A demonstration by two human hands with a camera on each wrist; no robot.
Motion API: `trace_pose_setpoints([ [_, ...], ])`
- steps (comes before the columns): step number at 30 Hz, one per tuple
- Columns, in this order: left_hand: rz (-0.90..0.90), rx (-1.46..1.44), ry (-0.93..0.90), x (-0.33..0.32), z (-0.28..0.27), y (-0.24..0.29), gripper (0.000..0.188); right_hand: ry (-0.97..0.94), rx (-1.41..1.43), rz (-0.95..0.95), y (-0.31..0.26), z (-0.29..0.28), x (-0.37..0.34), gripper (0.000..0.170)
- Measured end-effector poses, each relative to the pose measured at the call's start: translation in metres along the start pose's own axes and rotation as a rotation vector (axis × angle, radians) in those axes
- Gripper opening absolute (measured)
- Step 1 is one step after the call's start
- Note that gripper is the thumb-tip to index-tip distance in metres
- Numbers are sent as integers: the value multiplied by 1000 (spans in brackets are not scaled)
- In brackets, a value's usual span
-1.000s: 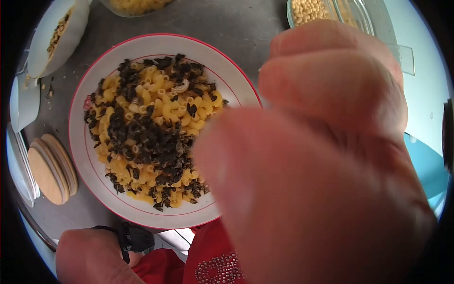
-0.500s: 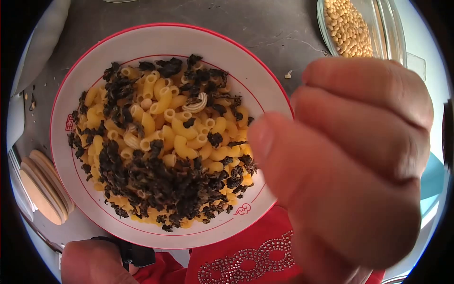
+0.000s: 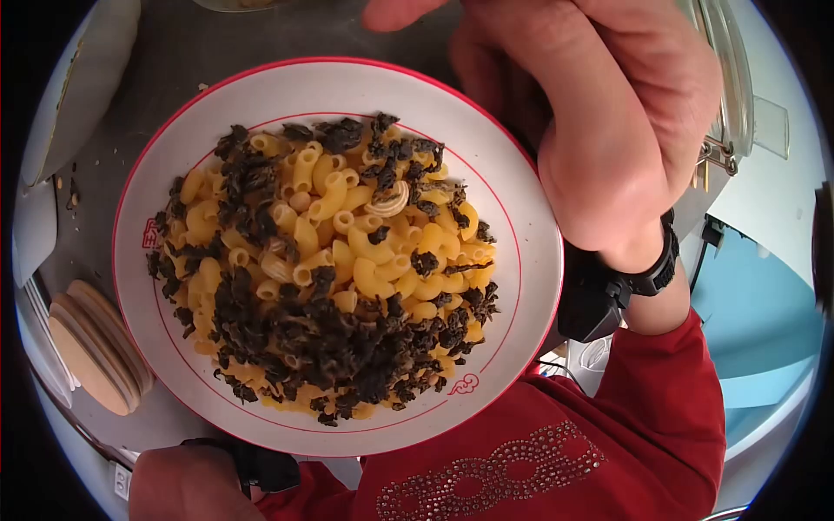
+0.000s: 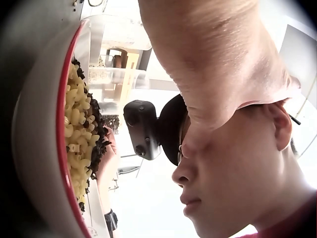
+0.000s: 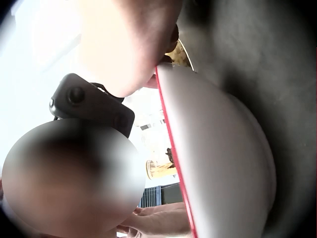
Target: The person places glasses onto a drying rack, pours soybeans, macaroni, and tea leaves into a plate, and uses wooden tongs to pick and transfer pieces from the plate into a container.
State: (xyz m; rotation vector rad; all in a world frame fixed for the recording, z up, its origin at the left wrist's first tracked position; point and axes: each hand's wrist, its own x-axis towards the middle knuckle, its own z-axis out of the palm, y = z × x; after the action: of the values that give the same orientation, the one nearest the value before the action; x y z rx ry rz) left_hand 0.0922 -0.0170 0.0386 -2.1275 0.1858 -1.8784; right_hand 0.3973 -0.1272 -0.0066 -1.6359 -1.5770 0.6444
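The right hand (image 3: 599, 113), its visible fingers apart, hangs near a round white red-rimmed bowl (image 3: 536, 247), which lies to its lower left, heaped with curved yellow macaroni (image 3: 372, 249) and dark crumpled leaves (image 3: 334, 347). Across the bowl, the left hand's (image 3: 187, 482) grip cannot be told.

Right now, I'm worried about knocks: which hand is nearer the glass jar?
Right: right hand beside the glass jar, left hand across the plate, at the head view's lower left.

The bowl (image 3: 502, 169) looks smooth and glossy, the sleeve (image 3: 665, 382) matt cloth.
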Motion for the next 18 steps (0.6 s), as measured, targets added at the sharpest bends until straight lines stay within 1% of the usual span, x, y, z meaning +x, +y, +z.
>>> trace_pose_setpoints([
  [5, 38, -21, -34, 5, 8, 7, 83, 4, 59, 28, 7, -6, -5, 19],
  [6, 46, -27, -43, -6, -14, -29, 83, 6, 73, 36, -9, 21, 25, 18],
  [9, 90, -31, -83, 13, -11, -32, 84, 14, 136, 33, -12, 23, 28, 18],
  [11, 144, 114, 45, 14, 3, -35, 91, 17, 177, 28, -15, 23, 31, 18],
  [12, 161, 118, 34, 16, -5, -29, 91, 19, 199, 23, -18, 22, 33, 18],
  [14, -59, 168, -400, 11, -34, -19, 102, 17, 236, 17, -22, 29, 41, 18],
  [15, -49, 175, -408, 14, -27, -23, 102, 16, 255, 15, -24, 29, 43, 18],
  [17, -40, 0, -395, 15, -9, -35, 116, 12, 280, 14, -35, 27, 51, 18],
  [18, -34, 6, -399, 17, -16, -29, 116, 134, 211, -6, -42, 39, 55, 34],
])
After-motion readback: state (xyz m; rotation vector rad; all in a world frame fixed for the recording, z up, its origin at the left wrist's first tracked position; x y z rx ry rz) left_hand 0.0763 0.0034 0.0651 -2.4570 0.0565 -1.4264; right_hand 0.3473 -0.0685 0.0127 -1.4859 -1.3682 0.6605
